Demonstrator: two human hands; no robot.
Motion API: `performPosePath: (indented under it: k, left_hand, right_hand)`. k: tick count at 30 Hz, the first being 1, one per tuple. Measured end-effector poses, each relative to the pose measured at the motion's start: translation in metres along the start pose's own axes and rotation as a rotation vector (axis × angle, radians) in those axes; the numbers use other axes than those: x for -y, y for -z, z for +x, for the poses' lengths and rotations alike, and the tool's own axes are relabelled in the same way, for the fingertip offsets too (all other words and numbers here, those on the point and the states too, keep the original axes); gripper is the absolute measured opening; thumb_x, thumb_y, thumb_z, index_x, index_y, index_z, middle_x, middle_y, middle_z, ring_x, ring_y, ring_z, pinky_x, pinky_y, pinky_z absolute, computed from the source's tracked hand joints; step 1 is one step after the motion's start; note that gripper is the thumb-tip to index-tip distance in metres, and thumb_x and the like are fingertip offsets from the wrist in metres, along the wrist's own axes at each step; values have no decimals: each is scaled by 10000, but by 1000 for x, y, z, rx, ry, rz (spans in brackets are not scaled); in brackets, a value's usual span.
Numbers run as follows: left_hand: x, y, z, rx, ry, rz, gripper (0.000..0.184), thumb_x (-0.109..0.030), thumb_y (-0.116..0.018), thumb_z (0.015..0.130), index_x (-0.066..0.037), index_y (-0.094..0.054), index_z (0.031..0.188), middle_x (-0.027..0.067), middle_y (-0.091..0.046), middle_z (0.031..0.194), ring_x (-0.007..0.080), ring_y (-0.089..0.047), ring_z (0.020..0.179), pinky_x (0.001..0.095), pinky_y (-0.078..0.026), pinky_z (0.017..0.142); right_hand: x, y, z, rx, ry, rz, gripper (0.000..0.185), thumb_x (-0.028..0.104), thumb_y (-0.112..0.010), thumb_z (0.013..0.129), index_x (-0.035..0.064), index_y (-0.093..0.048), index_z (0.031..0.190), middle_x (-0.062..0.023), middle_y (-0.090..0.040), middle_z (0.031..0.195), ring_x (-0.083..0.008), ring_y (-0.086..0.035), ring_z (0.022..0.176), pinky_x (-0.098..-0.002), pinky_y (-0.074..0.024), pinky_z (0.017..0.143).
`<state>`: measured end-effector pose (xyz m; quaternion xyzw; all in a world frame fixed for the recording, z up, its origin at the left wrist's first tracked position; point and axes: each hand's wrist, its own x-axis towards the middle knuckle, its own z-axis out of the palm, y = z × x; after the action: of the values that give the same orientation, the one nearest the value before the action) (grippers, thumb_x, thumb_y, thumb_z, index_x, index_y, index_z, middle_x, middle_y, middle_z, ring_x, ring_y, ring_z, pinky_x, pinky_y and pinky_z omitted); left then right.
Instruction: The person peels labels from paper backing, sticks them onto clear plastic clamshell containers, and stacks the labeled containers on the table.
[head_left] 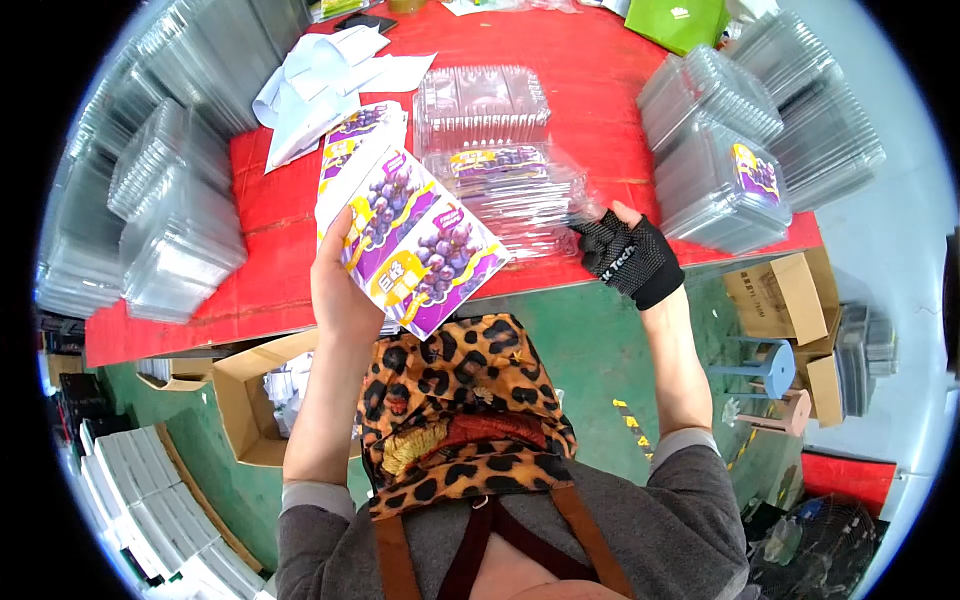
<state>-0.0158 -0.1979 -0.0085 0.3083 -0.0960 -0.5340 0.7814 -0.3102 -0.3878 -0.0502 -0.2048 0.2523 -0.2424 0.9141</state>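
Left hand (345, 285): bare, forearm upright across the near edge of the red table (597, 110), fingers closed on the left margin of a grape label sheet (425, 250), which is held aslant above that edge, left of its middle, two purple printed panels facing up. Right hand (637, 262): in a black fingerless glove (white lettering across its back), forearm leaning inward over the near edge, right of its middle; fingers bent toward the right end of some clear plastic containers (520, 203), whether clamped on them or merely touching cannot be told. Said containers: near the middle of the near edge, topped by a grape label, the held sheet overlapping their left side from this view. Directly behind: one further clear container (482, 105). Beyond the sheet, toward the left edge: more printed labels (352, 128) and loose white papers (320, 85). Left edge: stacked clear containers (185, 245). Near right corner: another container stack (705, 195), labelled on its right side.
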Motion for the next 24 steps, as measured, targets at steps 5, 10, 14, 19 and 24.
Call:
performPosePath:
  k: [5,10,14,19,24]
  left_hand:
    - [9,-15,3,27,23,-11,459,-302,-447,1002,-2,-462,1350,151,-623,1263,267,-662,1108,416,-560,928]
    - [15,-16,11,57,99,18,445,-278,-491,976,37,-498,1288,186,-672,1145,262,-721,938,389,-620,808]
    - [25,-18,16,28,-8,231,472,-309,-523,962,81,-529,1229,185,-689,1082,242,-734,869,346,-631,757]
    - [35,-2,17,70,-11,236,315,-222,-610,968,76,-653,1058,133,-721,995,168,-723,848,284,-595,732]
    - [32,-5,10,287,-77,536,283,-207,-645,960,18,-668,1131,67,-714,1022,86,-651,904,242,-523,767]
  right_hand:
    - [2,6,-5,-23,62,-221,409,288,-528,985,-9,-568,1264,-216,-686,1118,-250,-683,822,-343,-547,707]
    - [-19,-16,-11,-526,1047,-1596,376,227,-618,953,-3,-599,1249,-97,-703,1040,-210,-664,866,-306,-512,792]
    - [-27,-75,-25,-260,1035,-1345,264,198,-604,968,-13,-681,1107,-88,-712,982,-174,-652,914,-304,-491,850]
    - [-30,-115,-14,95,418,-1287,199,170,-678,935,-14,-719,1001,-9,-690,821,-50,-572,728,-231,-466,652]
    - [-39,-121,-3,-106,651,-1189,150,117,-689,919,-30,-711,901,-23,-671,732,-56,-569,676,-241,-460,619]
